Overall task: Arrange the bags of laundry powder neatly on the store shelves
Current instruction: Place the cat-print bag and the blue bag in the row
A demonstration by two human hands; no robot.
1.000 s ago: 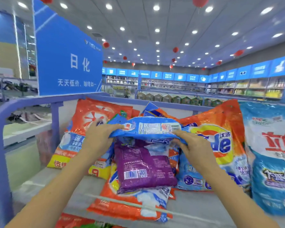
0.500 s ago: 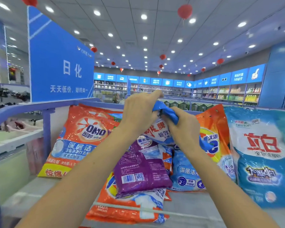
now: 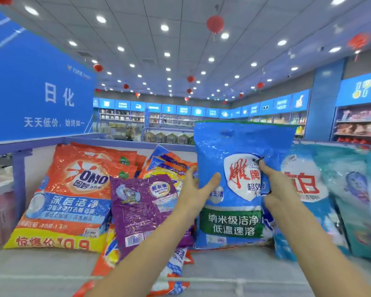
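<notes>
Moved: on shelf (image 3: pixel 223 264), blue bag (image 3: pixel 234 221) folded before, now upright between purple bag (image 3: pixel 141 211) and white bag (image 3: pixel 313 202) | seems soft, heavy, slippery film; better hold both side edges | left hand (image 3: pixel 193 189) grips left edge, right hand (image 3: pixel 276 187) pinches front.

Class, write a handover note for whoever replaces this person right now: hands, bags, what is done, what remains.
Left hand grips the blue bag by its left edge; right hand pinches its front.
Blue bag is upright on the shelf, between the purple bag and the white-and-blue bag.
Done: orange OMO bag and white-and-blue bag stand facing out.
Left: settle the blue bag, then stand up the purple bag and the pile under it.
</notes>
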